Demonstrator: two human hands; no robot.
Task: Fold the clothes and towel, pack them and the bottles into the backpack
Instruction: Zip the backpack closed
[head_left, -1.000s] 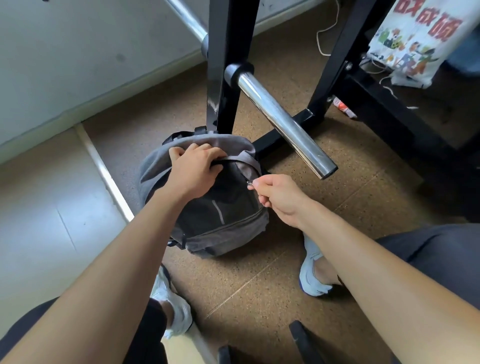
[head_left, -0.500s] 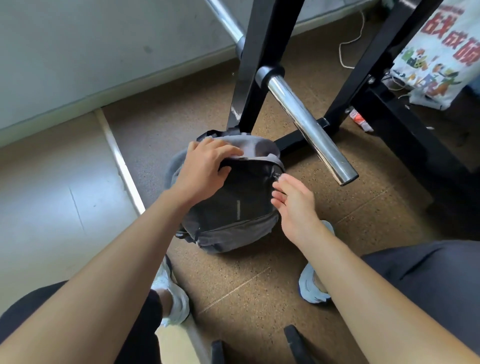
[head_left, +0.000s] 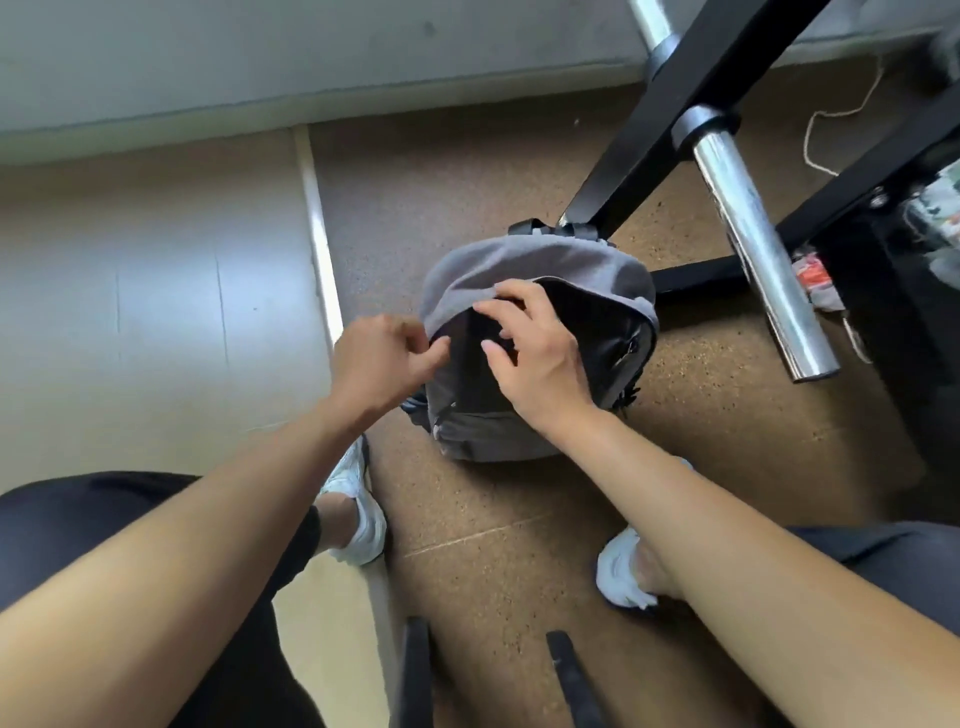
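wall (head_left: 208, 47): grey, upper left of frame.
pale floor (head_left: 156, 312): left third; a metal strip (head_left: 321, 234) splits it from the brown floor (head_left: 493, 519).
left shoe (head_left: 358, 514): white, lower centre-left, on the strip line.
left hand (head_left: 382, 358): centre-left, at the backpack's left edge. Fingers curled, thumb and forefinger close together at the flap rim. Blurred, cannot tell if they pinch it.
backpack (head_left: 524, 265): centre of frame, upright on the brown floor. Grey flap on top, dark front panel toward the camera, back against the frame.
right hand (head_left: 540, 358): over the front panel. Fingers apart, forefinger tip at the flap rim, nothing held.
zip (head_left: 631, 345): on the backpack's right side, just right of the right hand.
right shoe (head_left: 621, 571): white, lower centre-right, partly hidden by the forearm.
frame (head_left: 641, 156): black, upper right; 1 leg slants down to the backpack's top.
bar (head_left: 748, 234): chrome, runs from the frame toward mid-right. Its free end is right of the backpack, apart from it.
wrapper (head_left: 810, 275): red and white, on the floor just right of the bar.
cord (head_left: 831, 119): white, on the floor, upper right.
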